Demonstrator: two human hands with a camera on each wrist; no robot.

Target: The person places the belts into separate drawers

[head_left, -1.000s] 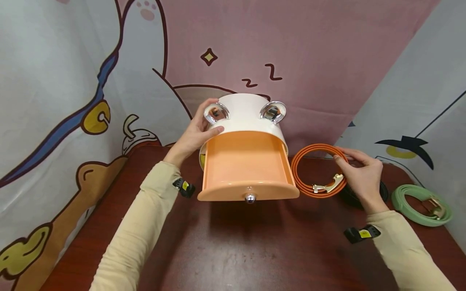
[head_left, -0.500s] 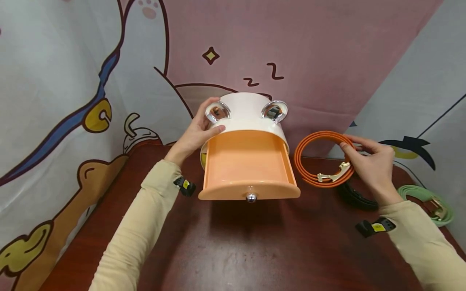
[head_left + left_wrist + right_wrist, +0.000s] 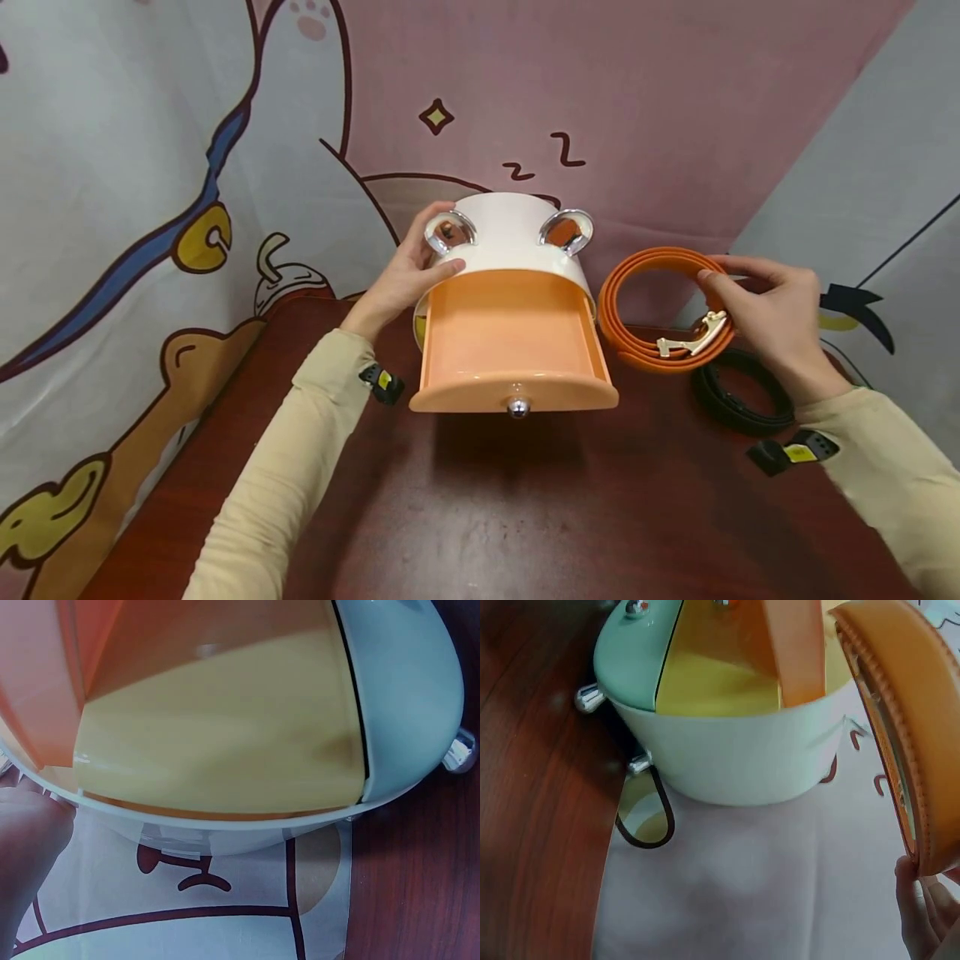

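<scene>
A rounded white drawer box (image 3: pixel 504 221) with chrome ears stands at the back of the table. Its top orange drawer (image 3: pixel 510 325) is pulled out, and nothing lies inside. My left hand (image 3: pixel 401 279) grips the box's upper left side, thumb on the front rim and fingers by the left ear. To the right of the box, my right hand (image 3: pixel 780 321) pinches a coiled orange belt (image 3: pixel 611 312) by its right edge. The coil is raised off the table and tilted, its gold buckle (image 3: pixel 693 340) low on the ring. In the right wrist view the belt (image 3: pixel 922 727) hangs beside the box.
A coiled black belt (image 3: pixel 738 418) lies on the brown table (image 3: pixel 510 517) below my right hand. Under the orange drawer, a yellow drawer (image 3: pixel 225 750) and a green one (image 3: pixel 409 697) sit closed. A printed cloth (image 3: pixel 637 100) hangs close behind the box.
My right hand has lifted the orange belt higher, uncovering more of the black belt. The green belt at the right is now hidden behind my right arm. My left hand stays on the box.
</scene>
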